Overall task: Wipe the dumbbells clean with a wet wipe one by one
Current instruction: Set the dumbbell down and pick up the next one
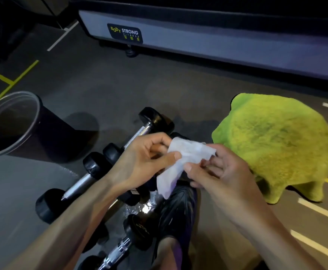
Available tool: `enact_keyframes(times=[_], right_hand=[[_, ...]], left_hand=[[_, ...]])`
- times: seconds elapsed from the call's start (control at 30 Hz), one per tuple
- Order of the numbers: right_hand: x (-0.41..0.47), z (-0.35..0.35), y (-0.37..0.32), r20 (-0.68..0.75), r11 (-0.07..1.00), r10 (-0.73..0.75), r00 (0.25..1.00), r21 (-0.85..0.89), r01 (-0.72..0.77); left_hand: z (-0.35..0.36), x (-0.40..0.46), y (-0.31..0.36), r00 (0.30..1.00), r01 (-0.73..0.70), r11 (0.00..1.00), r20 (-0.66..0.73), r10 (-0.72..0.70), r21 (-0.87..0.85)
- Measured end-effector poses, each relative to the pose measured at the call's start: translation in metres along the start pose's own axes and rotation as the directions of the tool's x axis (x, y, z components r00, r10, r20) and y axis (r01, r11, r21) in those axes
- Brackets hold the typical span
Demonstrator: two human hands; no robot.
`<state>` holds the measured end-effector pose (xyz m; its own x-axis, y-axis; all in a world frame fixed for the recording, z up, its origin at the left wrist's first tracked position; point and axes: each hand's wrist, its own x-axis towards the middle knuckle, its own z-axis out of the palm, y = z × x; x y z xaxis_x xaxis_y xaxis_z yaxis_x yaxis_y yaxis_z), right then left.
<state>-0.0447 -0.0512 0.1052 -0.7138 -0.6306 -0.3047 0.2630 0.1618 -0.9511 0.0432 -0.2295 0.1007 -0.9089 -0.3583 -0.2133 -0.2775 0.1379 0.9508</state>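
A white wet wipe [184,158] hangs unfolded between both hands, above the floor. My left hand [143,162] pinches its left edge with thumb and fingers. My right hand [215,172] pinches its right edge. Several black dumbbells with chrome handles lie on the dark floor below: one far dumbbell [139,133] partly behind my left hand, one at the left [71,190], and one near the bottom [124,244]. Neither hand touches a dumbbell.
A black round bin [30,121] with a clear liner stands at the left. A fuzzy green stool [276,145] sits at the right. A grey machine base [198,38] runs across the back. My dark shoe [178,207] rests below the wipe, by a wet patch.
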Motion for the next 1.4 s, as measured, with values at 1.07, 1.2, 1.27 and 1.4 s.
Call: enact_keyframes(times=[1.07,1.2,1.27,1.4], right_hand=[[0.026,0.021,0.01,-0.03,0.988,-0.039,0.999,0.146,0.043],[0.035,0.03,0.006,0.061,0.932,0.096,0.993,0.345,-0.112],[0.04,0.035,0.001,0.216,0.85,0.168,0.962,0.463,-0.253],[0.051,0.045,-0.004,0.45,0.75,0.212,0.867,0.494,-0.44]], left_hand=[[0.014,-0.019,-0.018,0.934,-0.175,0.985,-0.314,0.17,0.013],[0.004,-0.022,-0.023,0.926,-0.159,0.981,-0.33,0.186,0.108],[-0.005,-0.025,-0.024,0.925,-0.139,0.982,-0.337,0.176,0.13],[-0.026,-0.03,-0.025,0.888,-0.082,0.997,-0.453,0.077,0.009]])
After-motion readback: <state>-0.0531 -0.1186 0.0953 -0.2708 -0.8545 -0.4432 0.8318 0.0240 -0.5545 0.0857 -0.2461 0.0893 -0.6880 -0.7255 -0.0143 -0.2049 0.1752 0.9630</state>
